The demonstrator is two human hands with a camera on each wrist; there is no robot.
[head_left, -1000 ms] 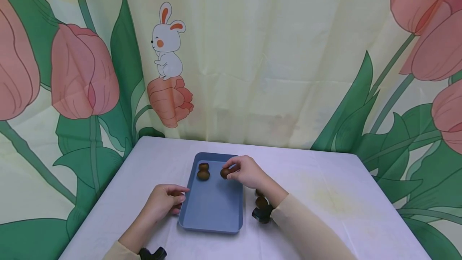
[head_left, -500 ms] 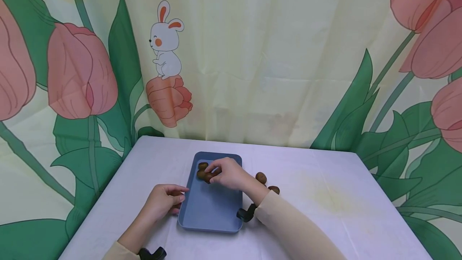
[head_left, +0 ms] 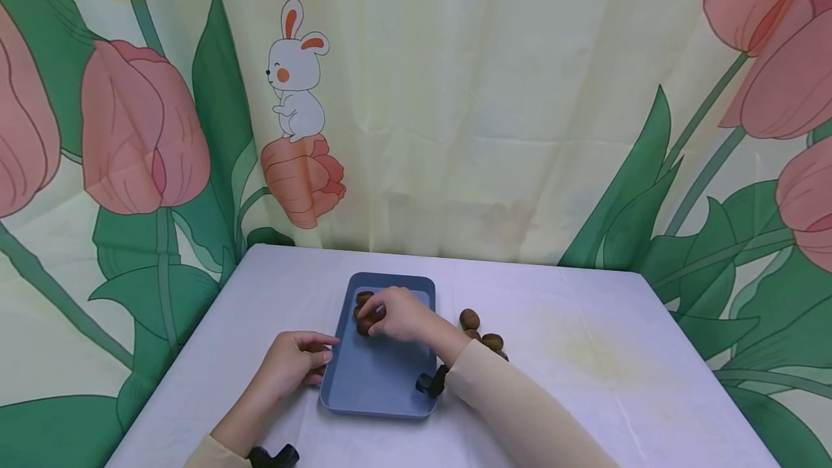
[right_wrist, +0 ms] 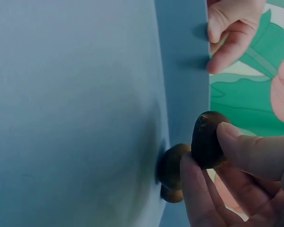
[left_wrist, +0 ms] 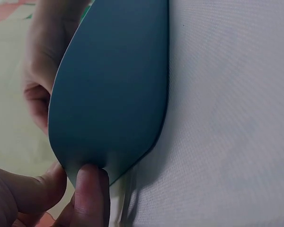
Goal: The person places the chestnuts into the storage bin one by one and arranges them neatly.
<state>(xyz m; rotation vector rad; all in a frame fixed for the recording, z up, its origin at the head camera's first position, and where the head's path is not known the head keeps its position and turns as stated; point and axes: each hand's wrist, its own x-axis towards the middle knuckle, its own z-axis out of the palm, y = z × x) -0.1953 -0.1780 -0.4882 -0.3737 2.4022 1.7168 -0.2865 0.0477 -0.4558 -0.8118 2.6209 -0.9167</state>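
We find right grip point(head_left: 401, 313) pinching smooth brown ovoid point(right_wrist: 207, 139); left grip point(head_left: 291, 363), fingers relaxed, touches matte blue-grey tray point(head_left: 383, 388).

Left hand point(head_left: 299, 365) beside the tray point(head_left: 377, 385), right hand point(head_left: 404, 315) over it

The right forearm point(head_left: 520, 403) slants in from the tray's right, thumb and fingertips drawn into a pinch over the tray's far left part. Across from it, I see the left forearm point(head_left: 250, 410) angled up toward the tray's left edge, that hand's fingers relaxed, touching its outer side.
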